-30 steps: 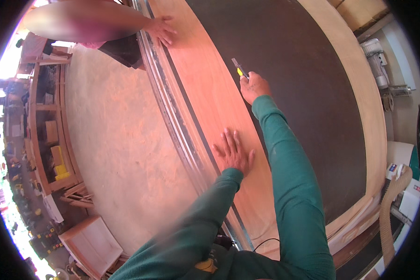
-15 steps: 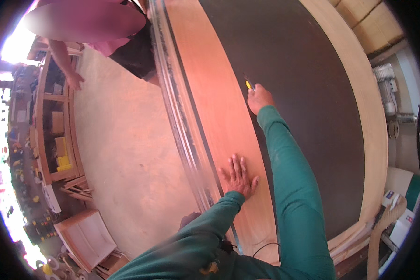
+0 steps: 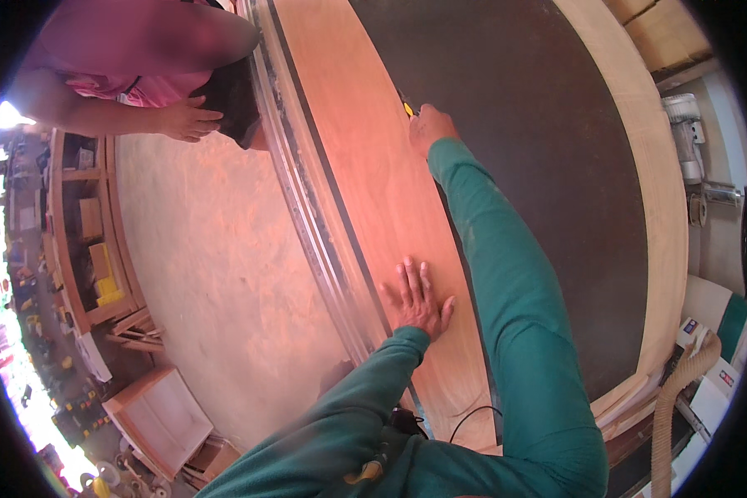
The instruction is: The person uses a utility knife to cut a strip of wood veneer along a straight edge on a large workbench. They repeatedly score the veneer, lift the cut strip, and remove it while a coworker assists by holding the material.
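Observation:
My left hand [image 3: 418, 305] lies flat with fingers spread on a long reddish-brown wood strip [image 3: 353, 124]. Farther ahead, my right hand [image 3: 433, 131] is closed around a slim yellow-and-black tool [image 3: 408, 109] that looks like a utility knife. Its tip is at the seam where the strip meets a wide dark panel [image 3: 556, 216]; whether it cuts in is too small to tell. My right forearm stretches over the dark panel's left margin.
A pale wood border [image 3: 660, 274] runs along the panel's right side. Metal rails [image 3: 307, 224] edge the bench on the left. Across the floor are a wooden shelf unit [image 3: 108, 224] and a white-lined box [image 3: 162, 423]. A co-worker's hand [image 3: 192, 120] is at far left; a ribbed hose [image 3: 668, 415] lies right.
My right hand has moved forward and left along the seam with the utility knife. My left hand stays flat on the strip. The co-worker has come closer, one arm now bent across the body.

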The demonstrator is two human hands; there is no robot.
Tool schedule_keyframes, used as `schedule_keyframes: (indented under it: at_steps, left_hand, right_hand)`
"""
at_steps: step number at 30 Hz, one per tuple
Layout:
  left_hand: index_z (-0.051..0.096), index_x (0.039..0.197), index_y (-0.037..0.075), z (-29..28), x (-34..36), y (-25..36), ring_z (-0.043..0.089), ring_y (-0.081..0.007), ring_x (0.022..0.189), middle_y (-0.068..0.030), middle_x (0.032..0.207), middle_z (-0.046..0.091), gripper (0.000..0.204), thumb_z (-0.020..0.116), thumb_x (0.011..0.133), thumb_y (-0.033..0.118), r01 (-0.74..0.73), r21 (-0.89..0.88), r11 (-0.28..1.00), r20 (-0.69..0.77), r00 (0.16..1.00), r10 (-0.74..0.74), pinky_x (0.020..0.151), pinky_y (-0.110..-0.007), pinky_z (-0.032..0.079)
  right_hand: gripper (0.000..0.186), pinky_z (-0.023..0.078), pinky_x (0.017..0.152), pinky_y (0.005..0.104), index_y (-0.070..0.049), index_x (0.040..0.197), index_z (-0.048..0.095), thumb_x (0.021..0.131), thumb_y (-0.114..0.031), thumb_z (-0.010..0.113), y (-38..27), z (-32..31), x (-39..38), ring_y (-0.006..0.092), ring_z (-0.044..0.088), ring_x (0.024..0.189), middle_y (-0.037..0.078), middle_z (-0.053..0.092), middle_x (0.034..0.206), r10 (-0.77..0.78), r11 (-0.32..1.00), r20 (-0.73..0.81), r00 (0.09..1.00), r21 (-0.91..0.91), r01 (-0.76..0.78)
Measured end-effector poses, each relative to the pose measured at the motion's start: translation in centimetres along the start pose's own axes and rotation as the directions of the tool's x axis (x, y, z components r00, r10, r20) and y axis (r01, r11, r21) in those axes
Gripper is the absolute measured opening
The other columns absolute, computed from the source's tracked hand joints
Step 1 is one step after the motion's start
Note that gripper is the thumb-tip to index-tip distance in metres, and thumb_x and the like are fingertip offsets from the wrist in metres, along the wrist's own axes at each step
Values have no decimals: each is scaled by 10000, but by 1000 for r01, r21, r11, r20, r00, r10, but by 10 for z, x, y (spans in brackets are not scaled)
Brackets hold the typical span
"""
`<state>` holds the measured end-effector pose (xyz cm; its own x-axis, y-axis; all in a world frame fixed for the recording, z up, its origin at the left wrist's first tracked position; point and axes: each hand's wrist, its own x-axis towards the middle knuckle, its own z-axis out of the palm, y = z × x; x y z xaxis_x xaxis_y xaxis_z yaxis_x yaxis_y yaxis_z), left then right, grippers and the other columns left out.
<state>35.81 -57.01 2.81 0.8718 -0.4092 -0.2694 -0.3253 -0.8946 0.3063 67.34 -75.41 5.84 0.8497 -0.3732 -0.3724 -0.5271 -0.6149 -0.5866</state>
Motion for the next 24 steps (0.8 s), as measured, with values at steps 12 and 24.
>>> schedule_keyframes:
  at_steps: [12,24]
  left_hand:
    - [152,1669,-28,0,1,-1,-24,-469,1622,-298,1742,-44,1015,494,983,637,7,9,1000,47,999,-8,1156,-819,-50]
    - [122,1668,-44,8,0,-3,-72,-514,1605,-326,1732,-53,1031,480,978,633,-9,38,999,40,999,8,1148,-826,-61]
  right_hand:
    - [418,573,623,454,70,1234,661,1035,-274,533,3,-39,-4,313,726,657,244,751,1008,142,895,224,964,386,-222]
    - [444,556,1014,477,14,1294,668,1021,-328,593,-5,-18,-9,393,704,1158,254,720,1241,93,993,11,996,-75,-92]
